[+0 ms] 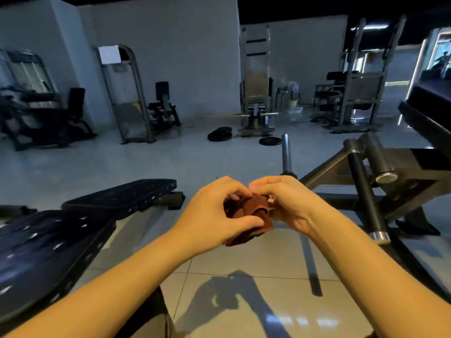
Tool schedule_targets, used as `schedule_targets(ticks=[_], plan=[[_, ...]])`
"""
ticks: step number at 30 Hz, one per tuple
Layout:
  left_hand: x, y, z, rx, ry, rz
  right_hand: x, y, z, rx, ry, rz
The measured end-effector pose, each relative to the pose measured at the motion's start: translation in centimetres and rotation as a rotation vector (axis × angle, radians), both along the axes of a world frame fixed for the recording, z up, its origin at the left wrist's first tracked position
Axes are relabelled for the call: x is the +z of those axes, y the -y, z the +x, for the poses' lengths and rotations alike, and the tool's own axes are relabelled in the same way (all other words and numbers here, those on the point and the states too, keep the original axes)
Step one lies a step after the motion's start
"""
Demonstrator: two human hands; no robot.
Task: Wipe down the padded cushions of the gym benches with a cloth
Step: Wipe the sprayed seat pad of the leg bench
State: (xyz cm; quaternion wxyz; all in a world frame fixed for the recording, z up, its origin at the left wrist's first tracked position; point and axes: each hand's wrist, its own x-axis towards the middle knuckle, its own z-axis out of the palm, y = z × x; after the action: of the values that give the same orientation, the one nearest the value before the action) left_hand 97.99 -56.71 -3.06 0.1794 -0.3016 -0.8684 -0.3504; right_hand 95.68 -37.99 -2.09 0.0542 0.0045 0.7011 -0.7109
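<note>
A bunched reddish-brown cloth (253, 213) hangs in the air at the centre of the view, held between both hands. My left hand (214, 215) curls round its left side, thumb under the folds. My right hand (280, 201) pinches its upper right edge with the fingertips. A black padded bench lies to the lower left: its large back cushion (46, 254) is nearest me and its smaller seat cushion (122, 197) is beyond it. Both hands are above the tiled floor, to the right of the bench and apart from it.
A dark metal machine frame (366, 181) with roller pads and an upright peg stands at right. Weight plates (220, 134) lie on the floor ahead. Several gym machines (127, 98) line the far wall. Tiled floor (256, 289) lies below my hands.
</note>
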Motion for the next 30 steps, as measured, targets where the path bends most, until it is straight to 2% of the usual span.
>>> schedule_targets(ticks=[4,9,15,18,21,24,30], plan=[[-0.5,1.5,-1.5,0.099,0.03,0.058,-0.7,2.4,-1.8,0.058,0.088,-0.115],[-1.2,4.9,-3.6,0.185,0.289,0.331,-1.4,5.2,-4.5,0.184,0.13,-0.164],[-2.5,8.8,-5.1,0.248,0.562,0.549,-2.9,8.5,-7.0,0.313,0.058,-0.071],[-2.6,10.1,-5.2,0.231,0.695,0.64,-3.5,9.9,-7.9,0.351,-0.08,0.091],[-3.0,10.7,-5.4,0.22,0.751,0.632,-4.0,11.0,-8.8,0.313,-0.146,0.169],[-3.4,11.1,-5.8,0.22,0.8,0.69,-4.4,11.6,-9.7,0.301,-0.124,0.189],[-3.9,12.1,-6.3,0.323,0.755,0.45,-5.3,12.1,-10.8,0.4,-0.063,0.249]])
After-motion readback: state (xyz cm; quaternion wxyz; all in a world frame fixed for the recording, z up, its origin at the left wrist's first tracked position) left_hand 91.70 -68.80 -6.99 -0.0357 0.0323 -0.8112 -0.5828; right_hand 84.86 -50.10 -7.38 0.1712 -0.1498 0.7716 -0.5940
